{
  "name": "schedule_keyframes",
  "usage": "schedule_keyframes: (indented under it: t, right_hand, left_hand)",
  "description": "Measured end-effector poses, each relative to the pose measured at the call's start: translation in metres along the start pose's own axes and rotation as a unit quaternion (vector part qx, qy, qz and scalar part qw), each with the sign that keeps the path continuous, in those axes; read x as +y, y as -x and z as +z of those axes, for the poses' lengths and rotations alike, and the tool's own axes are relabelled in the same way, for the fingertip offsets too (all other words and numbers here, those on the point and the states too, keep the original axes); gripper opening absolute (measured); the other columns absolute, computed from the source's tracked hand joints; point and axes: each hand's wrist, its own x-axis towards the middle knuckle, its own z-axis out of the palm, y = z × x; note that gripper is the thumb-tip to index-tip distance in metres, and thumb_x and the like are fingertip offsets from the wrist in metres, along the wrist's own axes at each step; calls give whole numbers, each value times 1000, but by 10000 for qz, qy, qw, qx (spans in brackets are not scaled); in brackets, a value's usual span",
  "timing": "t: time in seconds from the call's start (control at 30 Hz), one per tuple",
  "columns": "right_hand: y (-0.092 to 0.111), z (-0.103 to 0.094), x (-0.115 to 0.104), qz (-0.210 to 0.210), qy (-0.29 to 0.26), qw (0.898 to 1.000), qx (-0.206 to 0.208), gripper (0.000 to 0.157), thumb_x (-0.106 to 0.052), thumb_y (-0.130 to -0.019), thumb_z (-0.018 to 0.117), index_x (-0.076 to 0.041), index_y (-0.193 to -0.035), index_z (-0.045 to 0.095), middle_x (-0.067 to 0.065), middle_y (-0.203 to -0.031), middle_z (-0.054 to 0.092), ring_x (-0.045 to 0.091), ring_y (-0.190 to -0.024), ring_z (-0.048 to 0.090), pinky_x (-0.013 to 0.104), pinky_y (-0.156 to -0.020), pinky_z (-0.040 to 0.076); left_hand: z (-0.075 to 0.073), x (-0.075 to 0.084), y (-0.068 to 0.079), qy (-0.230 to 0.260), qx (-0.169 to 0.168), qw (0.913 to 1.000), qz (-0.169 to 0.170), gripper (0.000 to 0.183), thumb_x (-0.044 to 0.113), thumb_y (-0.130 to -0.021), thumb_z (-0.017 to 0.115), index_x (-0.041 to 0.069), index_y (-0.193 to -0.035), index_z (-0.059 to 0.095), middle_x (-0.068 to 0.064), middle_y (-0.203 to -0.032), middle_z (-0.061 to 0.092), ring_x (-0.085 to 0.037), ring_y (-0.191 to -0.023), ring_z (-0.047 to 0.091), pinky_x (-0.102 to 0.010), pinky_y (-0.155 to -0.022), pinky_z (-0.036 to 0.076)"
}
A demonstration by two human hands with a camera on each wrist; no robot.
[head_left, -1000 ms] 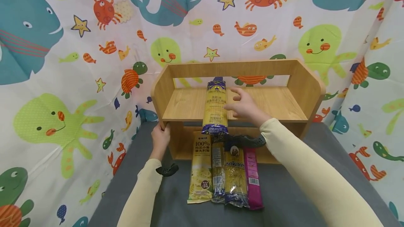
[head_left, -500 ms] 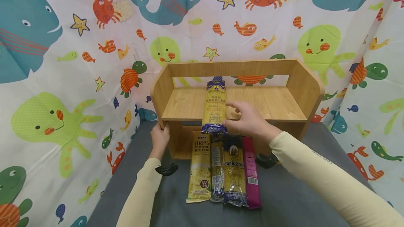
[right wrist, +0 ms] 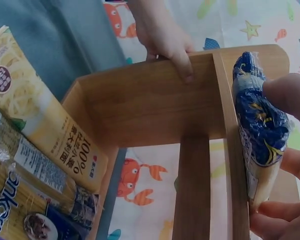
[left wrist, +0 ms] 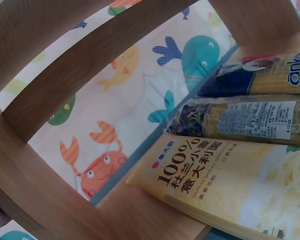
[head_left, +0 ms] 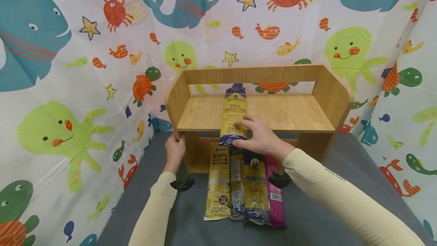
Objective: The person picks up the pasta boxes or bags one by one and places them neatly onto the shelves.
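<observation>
A yellow spaghetti packet with blue ends [head_left: 233,111] lies on the upper board of a small wooden shelf [head_left: 290,111]. Its near end sticks out past the board's front edge. My right hand [head_left: 261,136] grips this near end from the right. In the right wrist view, the thumb presses the crinkled blue wrap [right wrist: 260,117] and the fingertips [right wrist: 277,215] meet the packet's side. My left hand [head_left: 175,151] holds the shelf's left side panel by its lower front edge, thumb inside the panel [right wrist: 182,67] and the other fingers mostly hidden behind it.
Below, a cream pasta bag [head_left: 218,185], a clear pasta packet [head_left: 237,185], an Ankara spaghetti packet [head_left: 256,189] and a pink packet [head_left: 275,200] lean side by side from the lower compartment onto the grey tabletop [head_left: 317,200]. A sea-animal printed curtain [head_left: 205,7] surrounds the table.
My right hand has come down and left, from reaching beside the spaghetti packet to gripping its near end. The left hand and the packet stay where they were.
</observation>
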Motion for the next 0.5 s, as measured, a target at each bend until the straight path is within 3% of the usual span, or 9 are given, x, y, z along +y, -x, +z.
schedule_keyframes:
  t: [0.5]
  right_hand:
    - [-29, 24, -17, -152, 280, 9995, 34, 61, -40, -88, 71, -18, -144, 59, 23, -160, 39, 46, -145, 40, 63, -111, 40]
  left_hand:
    - [1, 1, 0, -32, 6, 10000, 1, 29, 22, -100, 59, -1, -116, 68, -25, -114, 73, -42, -103, 71, -58, -89, 55]
